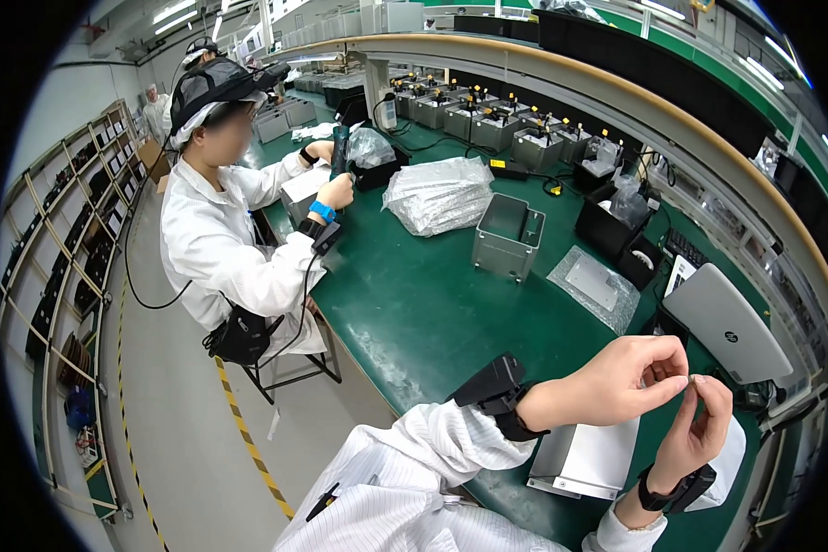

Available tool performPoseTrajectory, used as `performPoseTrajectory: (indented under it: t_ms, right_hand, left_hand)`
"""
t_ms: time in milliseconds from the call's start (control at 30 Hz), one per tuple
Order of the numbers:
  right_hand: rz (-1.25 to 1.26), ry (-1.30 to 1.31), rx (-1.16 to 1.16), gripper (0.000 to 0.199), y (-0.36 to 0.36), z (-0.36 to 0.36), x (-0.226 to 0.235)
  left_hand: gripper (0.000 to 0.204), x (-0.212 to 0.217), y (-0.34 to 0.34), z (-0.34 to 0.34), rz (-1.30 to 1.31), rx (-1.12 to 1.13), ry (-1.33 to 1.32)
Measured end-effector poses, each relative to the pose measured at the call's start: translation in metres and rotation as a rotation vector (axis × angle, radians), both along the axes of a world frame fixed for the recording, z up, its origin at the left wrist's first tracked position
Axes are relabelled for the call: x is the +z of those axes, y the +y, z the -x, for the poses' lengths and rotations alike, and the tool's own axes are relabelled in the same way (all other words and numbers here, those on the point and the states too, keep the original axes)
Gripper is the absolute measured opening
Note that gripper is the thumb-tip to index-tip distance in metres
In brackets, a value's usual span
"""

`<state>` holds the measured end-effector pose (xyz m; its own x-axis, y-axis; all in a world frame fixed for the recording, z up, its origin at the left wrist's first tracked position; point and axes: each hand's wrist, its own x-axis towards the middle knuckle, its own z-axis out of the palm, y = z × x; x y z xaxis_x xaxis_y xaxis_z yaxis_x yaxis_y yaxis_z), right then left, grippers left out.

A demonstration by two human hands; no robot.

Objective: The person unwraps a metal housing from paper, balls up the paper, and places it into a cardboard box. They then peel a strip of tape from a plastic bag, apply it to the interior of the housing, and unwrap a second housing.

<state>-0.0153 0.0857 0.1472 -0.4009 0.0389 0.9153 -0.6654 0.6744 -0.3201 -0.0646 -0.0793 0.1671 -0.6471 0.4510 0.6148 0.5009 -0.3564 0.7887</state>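
Observation:
At the right of the view, my left hand [621,379] and my right hand [697,425] meet fingertip to fingertip. Both are closed in a pinch over something very small between them, too tiny to name. Beneath my hands a silver-white metal housing [587,455] with a flanged edge lies on the green table [386,317]. Beside my right wrist is a white rounded item [729,469], partly covered by the hand and its strap. Black devices are strapped to both of my wrists.
A grey metal case [506,237], bubble-wrapped sheets [440,193], a flat plate on bubble wrap [594,283], black bins [616,221] and a laptop [729,324] stand beyond my hands. At the left a co-worker [239,221] grips a dark power screwdriver [340,152]. Several grey cases line the back.

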Motion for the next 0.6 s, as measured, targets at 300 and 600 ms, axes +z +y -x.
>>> performPoseTrajectory:
  t_ms: [300,600]
  right_hand:
    - [-0.035,-0.057,-0.012,0.021,-0.002,-0.003,-0.006]
    - [-0.109,-0.063,-0.048,0.022,0.024,0.003,-0.020]
  left_hand:
    - [0.014,-0.009,0.006,-0.004,-0.046,0.016,-0.069]
    - [0.013,-0.019,0.011,0.006,0.010,0.005,-0.065]
